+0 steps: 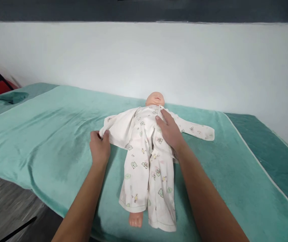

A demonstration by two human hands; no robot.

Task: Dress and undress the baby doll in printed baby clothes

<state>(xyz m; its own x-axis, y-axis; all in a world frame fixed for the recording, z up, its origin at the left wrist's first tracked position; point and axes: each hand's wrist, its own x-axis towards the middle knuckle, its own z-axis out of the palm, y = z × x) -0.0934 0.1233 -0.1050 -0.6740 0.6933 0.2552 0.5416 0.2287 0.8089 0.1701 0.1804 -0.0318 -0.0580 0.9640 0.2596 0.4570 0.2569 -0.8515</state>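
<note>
Left hand pinching shirt edge beside doll; right hand on chest, grip unclear.

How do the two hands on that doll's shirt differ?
The left hand pinches the outer edge of the shirt; the right hand lies on the shirt's front. The left hand is farther from the doll's head; the right hand is nearer. Both are bare.

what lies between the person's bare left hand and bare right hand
The white fabric top with small bear prints spans the stretch from the bare left hand to the bare right hand, as the head view shows.
</note>
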